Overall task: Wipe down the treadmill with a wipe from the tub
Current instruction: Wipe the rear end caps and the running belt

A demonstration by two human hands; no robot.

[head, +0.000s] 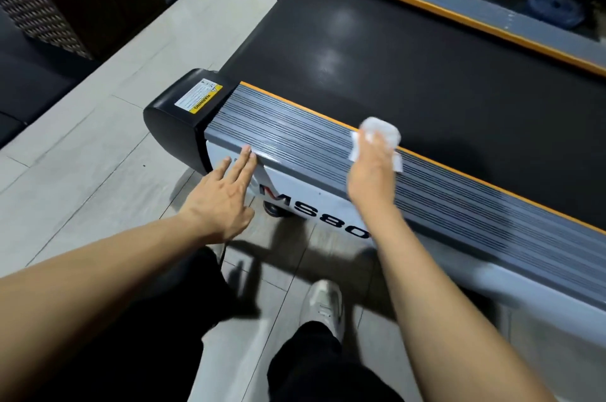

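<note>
Looking through the head view, the only one we have: we're standing beside the grey-and-black treadmill (360, 73), near its rear end, leaning over the near side.

Right hand (372, 172) presses a crumpled white wet wipe (382, 132) onto the grey ribbed side rail (295, 136), right by the rail's orange edge strip (295, 104) next to the black running belt (410, 67). Palm is down over the wipe, which bunches out past the knuckles and to both sides of the hand. The fingers are mostly hidden by the wipe and motion blur, so we can't tell for sure whether they curl round it or lie flat on it; our read is a loose bunching hold, good for dragging along the ribs.

Left hand (219, 201) is empty, fingers (244, 160) straight and spread, tips touching the rail's outer lip just short of the black plastic end cap (177, 113) with its yellow warning sticker (198, 96). That looks like a brace for balance while we lean, not part of the wiping.

Wipe is well apart from the left fingers, with a bare stretch of rail between them. We judge that stretch, toward the end cap, as the likely next pass.

Tub isn't in view. Grey tiled floor (82, 165) and a white sneaker (323, 305) show below.
</note>
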